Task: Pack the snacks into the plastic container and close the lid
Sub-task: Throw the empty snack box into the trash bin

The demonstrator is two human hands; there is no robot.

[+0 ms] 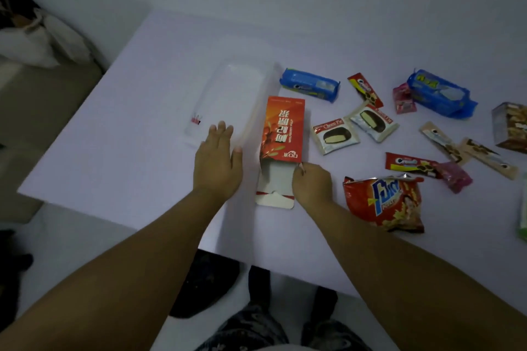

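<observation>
White table [119,157] strewn with snacks at the right, clear plastic container [228,94] lain open left of centre, orange box [282,134] set just beside its right wall, box's open end pinched by right hand [312,182], left hand [218,159] held flat with fingers spread at the container's near end, red chip bag [385,202] near the right forearm.

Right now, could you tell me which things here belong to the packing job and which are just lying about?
Belongs:
clear plastic container
red box
Choco Pie packs
blue biscuit packs
red chip bag

Lying about:
white bag beside the table
dark shoes on the floor
</observation>
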